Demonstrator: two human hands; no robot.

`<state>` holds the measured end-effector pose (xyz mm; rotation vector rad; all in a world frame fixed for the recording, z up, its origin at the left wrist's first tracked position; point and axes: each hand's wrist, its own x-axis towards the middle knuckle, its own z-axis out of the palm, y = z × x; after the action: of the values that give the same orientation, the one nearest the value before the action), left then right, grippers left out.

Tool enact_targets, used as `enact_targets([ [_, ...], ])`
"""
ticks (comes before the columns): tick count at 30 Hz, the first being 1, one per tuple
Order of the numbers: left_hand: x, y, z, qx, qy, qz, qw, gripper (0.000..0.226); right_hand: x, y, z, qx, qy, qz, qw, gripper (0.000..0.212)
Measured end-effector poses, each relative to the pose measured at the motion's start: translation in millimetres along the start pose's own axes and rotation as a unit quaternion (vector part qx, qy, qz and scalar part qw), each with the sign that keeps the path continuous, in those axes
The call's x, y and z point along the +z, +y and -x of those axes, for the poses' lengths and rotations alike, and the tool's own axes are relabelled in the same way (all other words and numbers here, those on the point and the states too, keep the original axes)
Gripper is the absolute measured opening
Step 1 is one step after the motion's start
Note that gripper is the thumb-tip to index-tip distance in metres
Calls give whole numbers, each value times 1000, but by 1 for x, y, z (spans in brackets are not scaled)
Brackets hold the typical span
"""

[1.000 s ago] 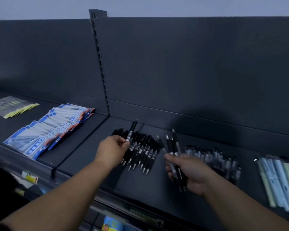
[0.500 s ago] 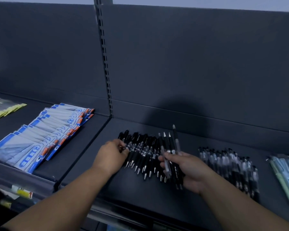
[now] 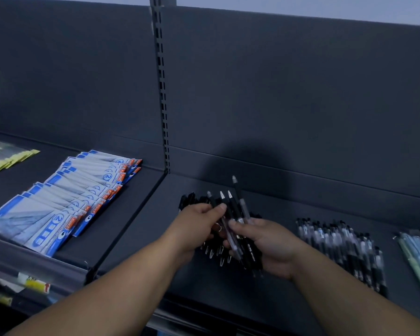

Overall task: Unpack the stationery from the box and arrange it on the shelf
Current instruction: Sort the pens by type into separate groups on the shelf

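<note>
Black pens (image 3: 233,209) fan from the gripping right hand (image 3: 269,243) as the left hand (image 3: 194,224) pinches 1, right of the slotted upright (image 3: 161,93); pen rows (image 3: 344,248) farther right suggest shelving is well along, with this handful yet to place.

Two bare hands are shown now, the left hand (image 3: 197,226) and the right hand (image 3: 269,243). A thumbnail is caught on the left thumb (image 3: 219,209), right at the grip. Back from the grip, the left forearm (image 3: 121,287) and the right forearm (image 3: 337,299) are seen uncovered, bare right down to the lower edge of the view.
</note>
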<state>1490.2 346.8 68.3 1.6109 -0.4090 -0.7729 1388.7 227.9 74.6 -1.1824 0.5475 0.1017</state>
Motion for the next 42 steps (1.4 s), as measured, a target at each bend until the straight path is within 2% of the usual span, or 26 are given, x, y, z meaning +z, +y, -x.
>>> enact_targets([
  [4,-7,9,-4,-46,57,174,982,22,-6,-2,-1,-51,52,116,991,19],
  [6,-10,12,-3,-46,53,161,984,23,-9,-10,2,-86,54,210,972,7],
  [8,-10,14,2,-30,23,106,994,26,-10,-18,5,-91,39,291,952,13],
  [10,-9,16,8,-9,-16,77,997,25,-10,-25,7,-64,17,325,944,20],
  [14,-9,22,17,19,-69,82,994,13,-10,-31,12,4,-48,289,956,20],
  [18,-10,20,16,37,-56,49,997,8,-13,-32,11,39,-75,287,954,31],
  [21,-17,11,5,28,18,59,998,7,-20,-36,8,42,-9,276,960,34],
  [25,-28,-2,-9,36,142,68,987,11,-30,-31,0,4,118,133,984,30],
  [29,-25,-10,-7,36,184,77,979,8,-23,-16,-11,-22,160,49,986,30],
  [34,-2,-18,4,47,162,83,982,7,3,-8,-23,-33,151,-3,988,31],
  [38,8,-27,6,45,108,30,993,7,14,-12,-32,-55,152,-70,984,29],
  [42,1,-25,2,31,40,-73,996,10,13,-14,-33,-51,145,-8,988,34],
])
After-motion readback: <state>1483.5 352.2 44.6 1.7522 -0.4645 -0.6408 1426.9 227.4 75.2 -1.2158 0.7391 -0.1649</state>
